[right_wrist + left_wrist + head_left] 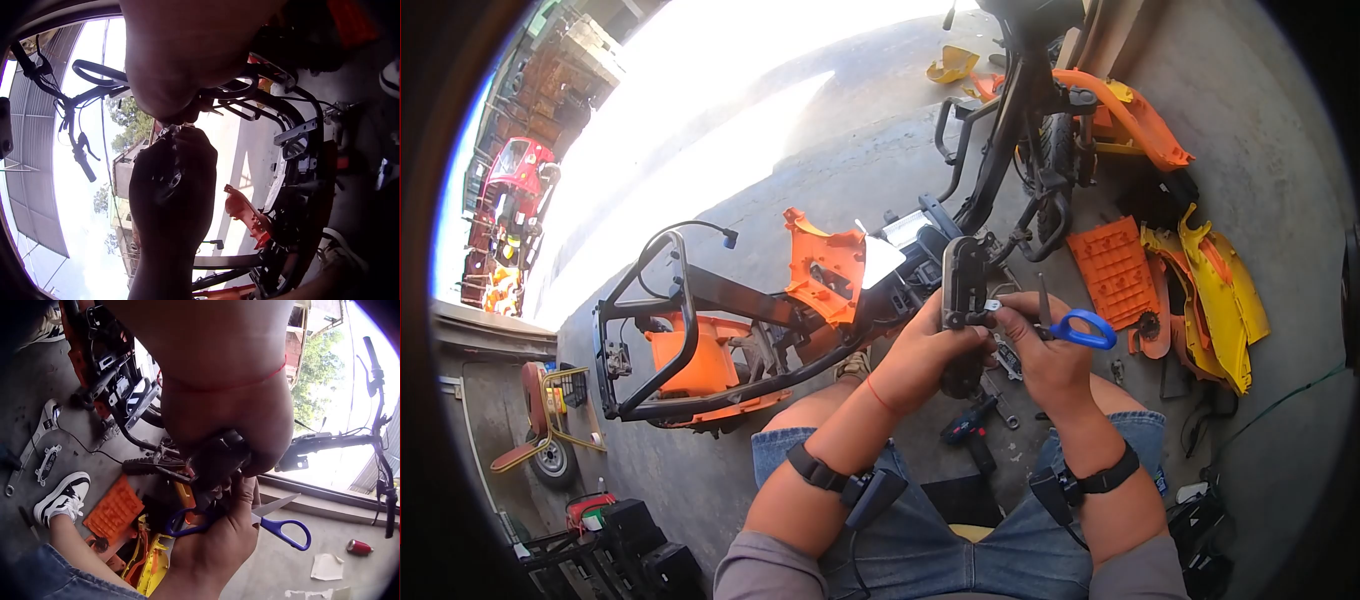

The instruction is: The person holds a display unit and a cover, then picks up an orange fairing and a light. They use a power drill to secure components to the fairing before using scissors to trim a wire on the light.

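Observation:
My left hand (930,350) grips a long black housing (965,275), held upright above the lap. Its fingers wrap round the lower half. The right hand (1050,365) is close beside it, with its thumb and fingers pinching a small silver piece (992,305) at the housing's side. Scissors with blue handles (1056,330) are also held in that right hand, one handle loop sticking out to the right. Their blades (278,506) show past the fingers in the left wrist view. In the right wrist view both hands are dark, and the contact between them is mostly hidden.
A stripped scooter frame (700,335) stands ahead, with an orange panel (825,262) on it. Orange (1112,270) and yellow panels (1225,300) lie to the right. A cordless drill (968,425) and a wrench (47,425) lie on the floor near my feet.

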`<action>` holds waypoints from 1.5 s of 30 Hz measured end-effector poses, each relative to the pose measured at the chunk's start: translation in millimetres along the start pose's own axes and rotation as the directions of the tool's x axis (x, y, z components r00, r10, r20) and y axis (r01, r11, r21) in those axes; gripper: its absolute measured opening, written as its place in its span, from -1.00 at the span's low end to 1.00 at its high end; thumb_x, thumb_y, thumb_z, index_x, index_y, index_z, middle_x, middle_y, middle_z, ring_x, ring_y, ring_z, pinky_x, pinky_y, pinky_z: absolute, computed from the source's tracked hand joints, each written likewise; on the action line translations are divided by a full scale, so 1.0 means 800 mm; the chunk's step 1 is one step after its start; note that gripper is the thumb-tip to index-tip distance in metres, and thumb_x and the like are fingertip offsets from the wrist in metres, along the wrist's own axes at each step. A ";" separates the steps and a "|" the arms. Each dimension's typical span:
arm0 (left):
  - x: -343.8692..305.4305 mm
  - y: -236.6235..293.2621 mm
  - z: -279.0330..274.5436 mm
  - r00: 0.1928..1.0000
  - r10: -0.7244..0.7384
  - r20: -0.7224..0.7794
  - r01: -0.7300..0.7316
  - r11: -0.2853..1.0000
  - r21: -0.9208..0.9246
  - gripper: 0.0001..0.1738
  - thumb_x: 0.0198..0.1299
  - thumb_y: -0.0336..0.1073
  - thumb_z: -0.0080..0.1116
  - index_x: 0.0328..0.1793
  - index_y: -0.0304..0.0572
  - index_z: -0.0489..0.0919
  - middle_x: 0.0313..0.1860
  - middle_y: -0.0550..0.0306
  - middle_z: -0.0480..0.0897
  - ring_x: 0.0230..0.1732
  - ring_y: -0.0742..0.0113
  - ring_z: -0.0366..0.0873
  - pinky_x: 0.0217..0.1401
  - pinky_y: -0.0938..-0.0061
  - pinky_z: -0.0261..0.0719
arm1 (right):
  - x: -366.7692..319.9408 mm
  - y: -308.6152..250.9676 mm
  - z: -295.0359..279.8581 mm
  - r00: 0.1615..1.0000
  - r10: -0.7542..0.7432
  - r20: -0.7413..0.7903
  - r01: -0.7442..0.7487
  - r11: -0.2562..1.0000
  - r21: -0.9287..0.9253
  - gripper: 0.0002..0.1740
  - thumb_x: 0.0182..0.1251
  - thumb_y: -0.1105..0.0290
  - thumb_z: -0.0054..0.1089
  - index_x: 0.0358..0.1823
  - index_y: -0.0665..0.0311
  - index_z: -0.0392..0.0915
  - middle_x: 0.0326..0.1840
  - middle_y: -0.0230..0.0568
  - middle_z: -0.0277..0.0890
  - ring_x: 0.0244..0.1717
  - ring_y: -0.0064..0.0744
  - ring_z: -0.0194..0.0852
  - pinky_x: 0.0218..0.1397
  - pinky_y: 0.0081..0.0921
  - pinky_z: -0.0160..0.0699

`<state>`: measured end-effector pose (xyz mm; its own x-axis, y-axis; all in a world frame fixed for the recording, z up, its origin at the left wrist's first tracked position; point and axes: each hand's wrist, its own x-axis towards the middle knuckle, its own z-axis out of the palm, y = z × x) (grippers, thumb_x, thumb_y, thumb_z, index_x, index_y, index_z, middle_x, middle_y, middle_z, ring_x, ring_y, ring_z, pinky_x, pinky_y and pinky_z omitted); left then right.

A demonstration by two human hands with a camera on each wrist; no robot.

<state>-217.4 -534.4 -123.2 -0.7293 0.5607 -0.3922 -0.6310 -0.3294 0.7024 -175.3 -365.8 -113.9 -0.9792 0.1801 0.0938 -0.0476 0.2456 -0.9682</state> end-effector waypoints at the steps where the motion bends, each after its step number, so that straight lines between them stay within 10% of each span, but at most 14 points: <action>1: 0.000 0.000 0.000 1.000 -0.003 0.005 0.003 1.000 -0.011 -0.56 0.24 -0.49 0.18 0.25 -0.16 0.40 -0.11 0.08 0.60 -0.10 0.26 0.64 -0.02 0.29 0.66 | 0.000 0.001 0.001 1.000 0.000 0.000 0.000 1.000 0.000 -0.85 0.36 0.44 0.29 -0.12 0.36 0.67 -0.11 -0.13 0.68 -0.08 -0.34 0.62 -0.01 -0.45 0.54; 9: -0.003 0.003 0.002 1.000 -0.015 0.015 0.016 0.997 -0.080 -0.60 0.22 -0.47 0.14 0.21 -0.21 0.43 -0.12 0.03 0.62 -0.14 0.22 0.66 -0.03 0.25 0.67 | -0.002 -0.002 0.007 0.989 0.147 -0.013 -0.140 0.962 0.236 -0.80 0.37 0.45 0.29 -0.06 0.41 0.66 -0.20 -0.21 0.69 -0.24 -0.52 0.60 -0.14 -0.56 0.56; 22: -0.003 0.003 0.003 0.999 -0.044 0.007 0.045 0.991 -0.126 -0.57 0.23 -0.44 0.15 0.25 -0.23 0.43 -0.16 0.00 0.65 -0.16 0.20 0.66 -0.01 0.29 0.66 | -0.002 0.013 0.013 0.996 0.063 -0.057 -0.055 0.990 0.127 -0.79 0.39 0.38 0.28 -0.09 0.38 0.65 -0.22 -0.24 0.68 -0.24 -0.48 0.61 -0.10 -0.60 0.54; 30: 0.003 -0.011 0.002 1.000 -0.004 0.020 0.005 0.997 -0.074 -0.42 0.25 -0.48 0.16 0.40 -0.11 0.32 0.06 0.05 0.59 -0.01 0.23 0.61 0.06 0.28 0.61 | 0.002 0.003 0.010 0.847 0.496 0.194 -0.480 0.554 0.681 -0.74 0.36 0.29 0.32 -0.08 0.34 0.63 -0.28 -0.30 0.66 -0.34 -0.55 0.53 -0.25 -0.58 0.50; 39: 0.007 -0.013 0.006 0.999 0.024 -0.027 -0.023 1.000 0.016 -0.43 0.33 -0.31 0.22 0.44 -0.08 0.33 0.13 0.21 0.56 0.13 0.39 0.52 0.16 0.41 0.49 | 0.000 0.024 0.012 0.886 0.445 0.131 -0.420 0.649 0.635 -0.77 0.41 0.31 0.27 -0.09 0.35 0.63 -0.26 -0.33 0.64 -0.28 -0.59 0.50 -0.15 -0.61 0.45; 45: 0.008 -0.006 0.000 0.987 -0.049 -0.154 0.030 0.992 -0.121 -0.71 0.36 -0.22 0.17 0.12 -0.18 0.56 -0.10 0.20 0.65 -0.10 0.41 0.62 -0.06 0.44 0.60 | 0.008 0.014 0.007 0.914 0.406 0.019 -0.371 0.815 0.444 -0.78 0.44 0.34 0.23 -0.07 0.35 0.62 -0.29 -0.37 0.59 -0.29 -0.62 0.47 -0.15 -0.62 0.45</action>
<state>-218.7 -529.0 -129.1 -0.7297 0.4524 -0.5128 -0.6801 -0.4021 0.6130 -183.5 -367.3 -125.8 -0.9179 0.2460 -0.3113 0.2368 -0.2899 -0.9273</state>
